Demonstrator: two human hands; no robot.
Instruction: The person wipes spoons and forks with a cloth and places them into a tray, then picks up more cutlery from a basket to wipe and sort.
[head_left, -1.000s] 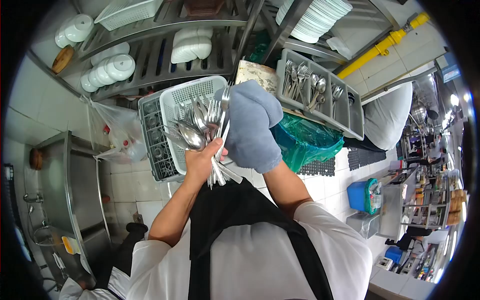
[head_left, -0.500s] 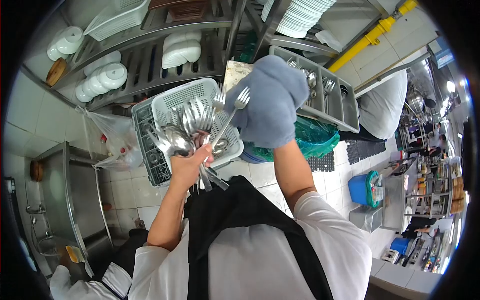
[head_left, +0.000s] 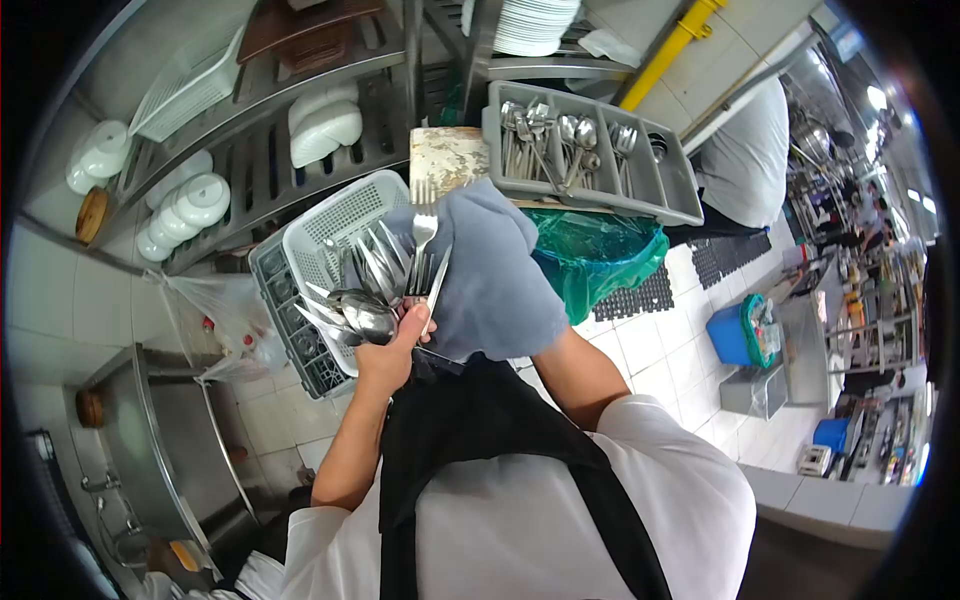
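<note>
Two hands up close at chest height: left hand (head_left: 388,352) clenched around a bundle of forks and spoons (head_left: 375,285), right hand hidden inside grey cloth (head_left: 490,270) wrapping one fork (head_left: 424,225), grip impossible to tell. White basket (head_left: 345,225) rim just behind, cutlery tray (head_left: 660,180) well clear above.

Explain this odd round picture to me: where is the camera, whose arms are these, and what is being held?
The camera sits on the person's head and looks down, so its wide lens bends the room into a circle. Both arms belong to the wearer, in a white shirt and black apron. The left hand grips a bunch of cutlery, spoons and forks. The right hand is wrapped in a grey cloth around a fork. Behind stand a white basket, a grey tray of sorted spoons, and shelves with white dishes.
</note>
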